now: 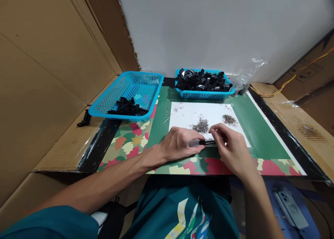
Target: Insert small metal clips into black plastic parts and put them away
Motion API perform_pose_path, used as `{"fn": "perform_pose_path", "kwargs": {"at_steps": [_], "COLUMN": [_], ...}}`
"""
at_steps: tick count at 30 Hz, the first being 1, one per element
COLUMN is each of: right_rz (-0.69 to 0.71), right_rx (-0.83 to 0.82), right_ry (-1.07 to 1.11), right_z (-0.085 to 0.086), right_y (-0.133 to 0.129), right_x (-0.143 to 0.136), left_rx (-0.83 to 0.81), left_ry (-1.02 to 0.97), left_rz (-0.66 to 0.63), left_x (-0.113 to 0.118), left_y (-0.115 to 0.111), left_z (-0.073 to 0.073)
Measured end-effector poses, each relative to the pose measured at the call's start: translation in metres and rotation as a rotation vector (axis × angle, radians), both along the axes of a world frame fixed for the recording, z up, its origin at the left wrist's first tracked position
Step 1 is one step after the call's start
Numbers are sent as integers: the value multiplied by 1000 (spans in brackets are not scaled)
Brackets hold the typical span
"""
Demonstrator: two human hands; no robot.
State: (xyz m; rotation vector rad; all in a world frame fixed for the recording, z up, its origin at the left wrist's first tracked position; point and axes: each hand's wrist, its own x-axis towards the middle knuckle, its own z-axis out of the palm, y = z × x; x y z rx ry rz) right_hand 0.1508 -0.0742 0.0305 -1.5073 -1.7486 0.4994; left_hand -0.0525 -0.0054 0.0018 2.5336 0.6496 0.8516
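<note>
Between the thumb and fingers of my left hand (pixel 180 143) is a slim black plastic part (pixel 208 142), lying sideways low over the front of a white sheet (pixel 180 122). My right hand (pixel 231 143) is at the part's right end with its fingers curled and pinched together. Whatever the right fingertips grip is too small to make out. Just beyond the hands lies a pile of tiny metal pieces (pixel 200 125), possibly small springs or pins. A second, darker pile of tiny metal pieces (pixel 229 120) is to its right.
A blue basket (pixel 104 96) at the left holds several long black parts (pixel 129 107). Another blue basket (pixel 203 94) at the back is heaped with short black pieces (pixel 202 80). A clear plastic bag (pixel 241 80) sits beside it. Cardboard walls (pixel 52 58) flank the table.
</note>
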Motion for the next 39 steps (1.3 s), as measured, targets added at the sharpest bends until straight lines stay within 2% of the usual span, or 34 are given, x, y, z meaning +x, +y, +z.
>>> {"fn": "perform_pose_path", "kwargs": {"at_steps": [3, 5, 12, 20, 31, 39], "right_rz": [142, 147, 92, -29, -206, -170], "right_rx": [-144, -170, -219, -163, -248, -260], "right_ry": [-52, -38, -13, -58, 113, 2], "right_z": [4, 3, 1, -5, -15, -9], "right_y": [-3, -4, -6, -8, -14, -14], "right_x": [4, 4, 3, -3, -17, -14], "left_rx": [19, 22, 0, -17, -50, -38], "left_ry": [-11, -13, -20, 15, 29, 31], "left_rz": [12, 6, -5, -11, -2, -10], "left_x": [1, 1, -1, -1, -1, -1], "left_y": [0, 0, 0, 0, -1, -1], "left_z": [-1, -2, -2, -2, 0, 0]}}
